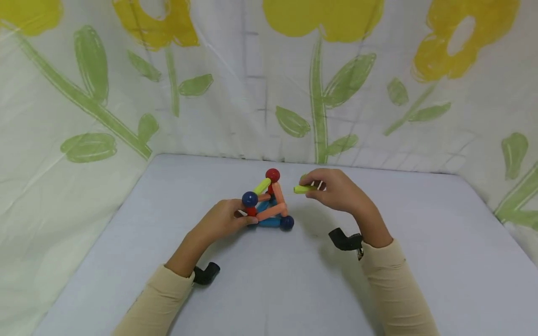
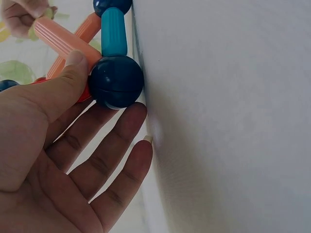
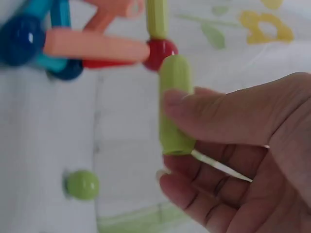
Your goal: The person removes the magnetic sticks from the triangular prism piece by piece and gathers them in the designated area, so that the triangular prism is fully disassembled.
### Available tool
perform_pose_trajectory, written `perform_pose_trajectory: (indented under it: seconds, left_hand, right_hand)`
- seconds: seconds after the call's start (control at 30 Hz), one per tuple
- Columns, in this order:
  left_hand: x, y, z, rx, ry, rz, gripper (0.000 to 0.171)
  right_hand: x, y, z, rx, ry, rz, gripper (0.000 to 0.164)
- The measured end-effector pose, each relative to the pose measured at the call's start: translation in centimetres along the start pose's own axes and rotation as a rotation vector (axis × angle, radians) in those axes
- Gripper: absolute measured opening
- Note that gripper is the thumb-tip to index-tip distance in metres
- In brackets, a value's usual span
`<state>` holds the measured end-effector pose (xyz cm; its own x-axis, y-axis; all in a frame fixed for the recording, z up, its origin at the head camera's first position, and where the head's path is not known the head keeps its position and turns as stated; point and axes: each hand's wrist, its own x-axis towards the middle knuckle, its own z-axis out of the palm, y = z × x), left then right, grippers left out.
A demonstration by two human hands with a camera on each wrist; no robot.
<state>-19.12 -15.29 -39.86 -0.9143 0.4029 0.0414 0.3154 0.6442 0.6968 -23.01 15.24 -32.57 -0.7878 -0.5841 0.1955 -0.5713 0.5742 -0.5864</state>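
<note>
A frame of magnetic rods and balls stands on the table, with blue rods [image 1: 269, 222] at its base, orange rods [image 1: 271, 212] and a red ball [image 1: 272, 175] on top. My left hand [image 1: 220, 219] grips its left corner around a red rod [image 1: 251, 211], between an upper blue ball [image 1: 250, 199] and a lower blue ball [image 2: 116, 82]. To the right, my right hand [image 1: 336, 189] pinches a yellow-green rod [image 3: 176, 107] between thumb and fingers. That rod is held in the air, apart from the frame in the head view.
A loose green ball [image 3: 82, 184] lies on the white table [image 1: 269, 284], mostly hidden behind the right fingers in the head view. Behind the table's far edge hangs a white curtain [image 1: 227, 116] with painted flowers. Black wrist mounts [image 1: 345, 240] stick out from both sleeves.
</note>
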Motion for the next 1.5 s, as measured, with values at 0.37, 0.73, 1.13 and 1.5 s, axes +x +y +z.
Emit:
perform_pose_trajectory:
  seconds: [0.37,0.73,1.13,1.5]
  left_hand:
    - [-0.1,0.2,-0.1,-0.003,0.006,-0.003,0.017]
    - [-0.1,0.0,0.0,-0.017,0.007,0.021,0.019]
    - [-0.1,0.1,0.1,-0.036,0.002,-0.001,0.021]
    - [-0.1,0.2,0.1,-0.016,0.005,-0.005,0.021]
  right_hand:
    - [-1.7,4.3,-2.3,-0.186,-0.170,0.319,0.013]
    - [-1.7,6.3,-1.1,-0.169,-0.248,0.390,0.011]
    - [-1.6,7.0,-0.6,-0.242,-0.200,0.385,0.011]
    - [-1.5,7.3,-0.5,-0.238,-0.161,0.339,0.010]
